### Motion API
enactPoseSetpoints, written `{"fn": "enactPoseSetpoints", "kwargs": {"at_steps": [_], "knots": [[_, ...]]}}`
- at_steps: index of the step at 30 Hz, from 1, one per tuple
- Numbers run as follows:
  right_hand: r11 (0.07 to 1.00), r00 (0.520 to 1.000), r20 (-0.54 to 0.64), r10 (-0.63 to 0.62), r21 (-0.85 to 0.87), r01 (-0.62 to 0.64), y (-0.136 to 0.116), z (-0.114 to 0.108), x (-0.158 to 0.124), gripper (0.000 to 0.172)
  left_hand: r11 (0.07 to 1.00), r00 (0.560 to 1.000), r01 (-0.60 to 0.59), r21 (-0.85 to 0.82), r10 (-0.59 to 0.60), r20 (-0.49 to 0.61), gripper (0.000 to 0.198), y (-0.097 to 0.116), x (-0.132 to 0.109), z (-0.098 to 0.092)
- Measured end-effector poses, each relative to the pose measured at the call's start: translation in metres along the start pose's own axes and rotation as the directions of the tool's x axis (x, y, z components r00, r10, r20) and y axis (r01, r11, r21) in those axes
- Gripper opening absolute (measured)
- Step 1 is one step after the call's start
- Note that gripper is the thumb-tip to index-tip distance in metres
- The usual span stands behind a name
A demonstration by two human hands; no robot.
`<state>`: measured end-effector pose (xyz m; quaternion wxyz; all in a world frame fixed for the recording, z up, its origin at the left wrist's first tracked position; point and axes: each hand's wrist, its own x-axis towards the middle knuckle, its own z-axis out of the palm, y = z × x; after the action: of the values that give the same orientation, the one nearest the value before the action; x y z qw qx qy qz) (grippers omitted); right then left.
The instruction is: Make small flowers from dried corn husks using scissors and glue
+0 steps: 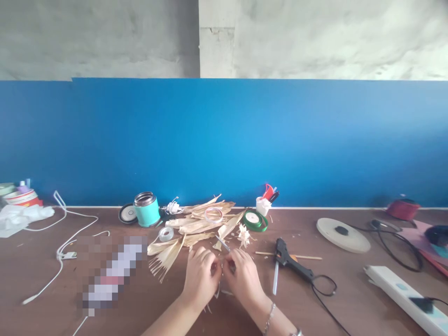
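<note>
My left hand [203,275] and my right hand [243,275] meet fingertip to fingertip above the near part of the brown table. Both are closed in a pinch. Whatever they pinch is mostly hidden; thin pale strips [217,292] show just under the fingers. A narrow metal tool [223,243] pokes out beyond my right hand's knuckles, and I cannot tell whether it is held or lying there. Dried corn husks [196,227] are heaped behind the hands, one with a fringed end [166,261]. A pale husk flower [244,236] lies just beyond my right hand.
A black glue gun [292,261] with a clear stick lies right, over a thin wooden stick [311,258]. Behind are a green ribbon roll [261,228], a white cup [262,206] and a turquoise flask [146,213]. A power strip [402,291] lies far right, white cables [66,238] left.
</note>
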<state>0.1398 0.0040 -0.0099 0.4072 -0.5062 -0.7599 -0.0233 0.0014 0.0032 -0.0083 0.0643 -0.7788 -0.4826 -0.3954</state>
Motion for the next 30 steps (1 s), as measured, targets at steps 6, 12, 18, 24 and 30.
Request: {"fn": "enactPoseSetpoints", "kwargs": {"at_steps": [6, 12, 18, 24, 30], "knots": [[0.996, 0.993, -0.077, 0.085, 0.008, -0.084, 0.013, -0.002, 0.001, 0.015, 0.983, 0.986, 0.169, -0.079, -0.168, 0.02, 0.02, -0.007, 0.003, -0.002], [0.988, 0.998, 0.06, -0.02, 0.155, 0.01, 0.009, -0.004, 0.002, 0.022, 0.969, 0.983, 0.162, -0.185, -0.141, 0.121, 0.018, -0.012, 0.006, -0.005], [0.997, 0.997, 0.065, -0.038, 0.072, 0.033, 0.005, 0.003, 0.0, 0.015, 0.987, 0.988, 0.11, -0.115, -0.096, 0.121, 0.015, -0.003, 0.002, -0.001], [0.996, 0.998, -0.028, 0.06, 0.061, -0.058, 0.011, 0.002, 0.0, 0.017, 0.975, 0.976, 0.215, -0.057, -0.213, 0.048, 0.018, -0.009, 0.002, 0.0], [0.918, 0.959, 0.128, 0.253, 0.28, -0.28, 0.015, -0.003, 0.005, 0.022, 0.971, 0.98, 0.2, -0.132, -0.196, 0.044, 0.021, -0.013, 0.007, -0.01]]}}
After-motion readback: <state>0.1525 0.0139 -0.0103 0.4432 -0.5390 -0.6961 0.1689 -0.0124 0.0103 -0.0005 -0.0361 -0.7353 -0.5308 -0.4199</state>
